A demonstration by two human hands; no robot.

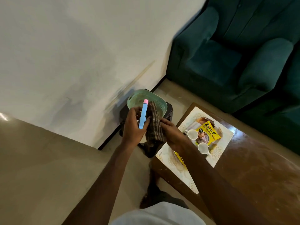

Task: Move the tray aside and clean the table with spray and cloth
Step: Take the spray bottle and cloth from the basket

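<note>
Above the mint basket, the left grip is clamping the blue spray bottle and the right grip is pinching the checked cloth, probably fetching supplies, while the tray of cups and a packet is sitting on the wooden bench, not yet moved.

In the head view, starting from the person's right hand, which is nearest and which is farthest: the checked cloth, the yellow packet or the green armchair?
1. checked cloth: gripped by the right hand itself, on its left side.
2. yellow packet: lying on the tray, to the hand's right.
3. green armchair: beyond the table, against the wall.
</note>
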